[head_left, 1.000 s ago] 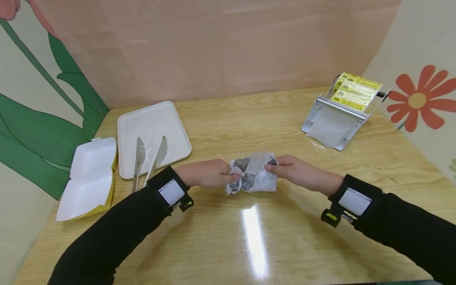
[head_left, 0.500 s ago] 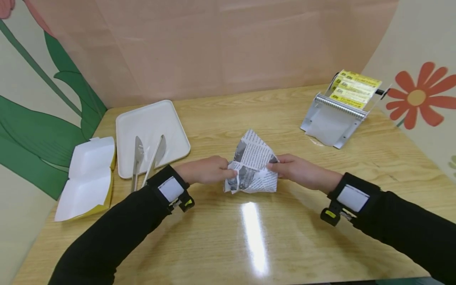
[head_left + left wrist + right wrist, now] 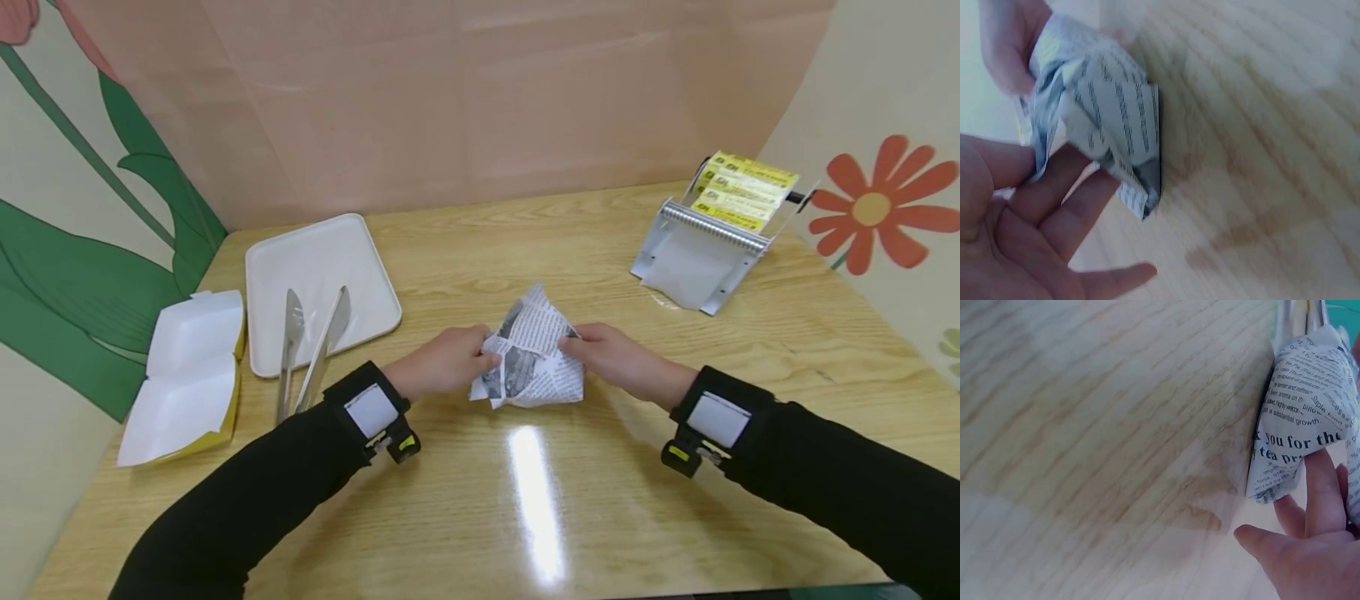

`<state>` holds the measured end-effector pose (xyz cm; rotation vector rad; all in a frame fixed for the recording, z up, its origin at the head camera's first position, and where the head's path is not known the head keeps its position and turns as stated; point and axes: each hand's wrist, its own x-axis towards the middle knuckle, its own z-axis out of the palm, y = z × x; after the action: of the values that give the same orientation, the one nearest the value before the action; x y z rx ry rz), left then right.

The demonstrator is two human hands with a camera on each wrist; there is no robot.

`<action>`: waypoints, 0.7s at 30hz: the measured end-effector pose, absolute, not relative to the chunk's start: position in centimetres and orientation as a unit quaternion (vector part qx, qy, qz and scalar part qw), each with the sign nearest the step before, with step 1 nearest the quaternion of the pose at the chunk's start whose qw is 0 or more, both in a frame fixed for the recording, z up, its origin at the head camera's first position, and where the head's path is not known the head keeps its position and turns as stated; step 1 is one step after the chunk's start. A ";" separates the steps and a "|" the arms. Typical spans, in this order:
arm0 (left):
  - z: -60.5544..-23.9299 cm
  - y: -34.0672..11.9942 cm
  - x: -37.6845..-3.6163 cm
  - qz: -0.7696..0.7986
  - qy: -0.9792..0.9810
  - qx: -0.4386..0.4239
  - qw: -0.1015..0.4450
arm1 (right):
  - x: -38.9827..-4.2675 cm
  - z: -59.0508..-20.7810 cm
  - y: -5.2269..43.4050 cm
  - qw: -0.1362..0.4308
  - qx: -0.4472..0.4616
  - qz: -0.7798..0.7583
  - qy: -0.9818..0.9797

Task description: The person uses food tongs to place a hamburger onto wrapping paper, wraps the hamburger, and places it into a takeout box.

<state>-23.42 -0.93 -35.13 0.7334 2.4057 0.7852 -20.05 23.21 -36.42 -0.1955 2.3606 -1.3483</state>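
Note:
A packet of newsprint-patterned wrapping paper (image 3: 534, 354) sits folded between my two hands at the middle of the table, a pointed flap standing up at its far side. My left hand (image 3: 450, 360) pinches its left end, thumb on top. In the left wrist view, this hand (image 3: 1029, 231) has its fingers under the crumpled paper (image 3: 1113, 112) and the little finger stretched out. On the other end, my right hand (image 3: 622, 358) pinches the right edge, thumb over the front. The right wrist view has the right hand's fingers (image 3: 1325, 494) beneath the printed paper (image 3: 1304, 406). The packet's contents are hidden.
A white tray (image 3: 322, 258) lies at the back left, with metal tongs (image 3: 321, 350) resting over its near edge. Left of it is an opened white-and-yellow box (image 3: 187, 367). A metal dispenser (image 3: 697, 258) with a yellow label roll (image 3: 746, 187) stands at the back right.
The paper's far flap rose from folded flat to upright, then dipped slightly. Both hands kept their hold; the forearms shifted a little inward.

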 end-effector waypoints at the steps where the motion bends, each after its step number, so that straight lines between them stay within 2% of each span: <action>1: -35.2 -0.8 -23.3 0.289 0.887 0.262 0.247 | -20.1 -36.4 23.1 0.201 -0.064 -0.477 0.853; 14: -35.9 0.2 -23.3 0.296 0.913 0.212 0.184 | -20.4 -37.9 22.0 0.100 -0.013 -0.386 0.917; 21: -35.6 1.0 -23.7 0.270 0.923 0.204 0.184 | -20.4 -38.2 21.6 0.060 -0.024 -0.400 0.914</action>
<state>-23.69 0.97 -35.63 0.5746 2.6033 0.7602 -20.45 21.60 -38.23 -0.0731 2.7679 -1.2107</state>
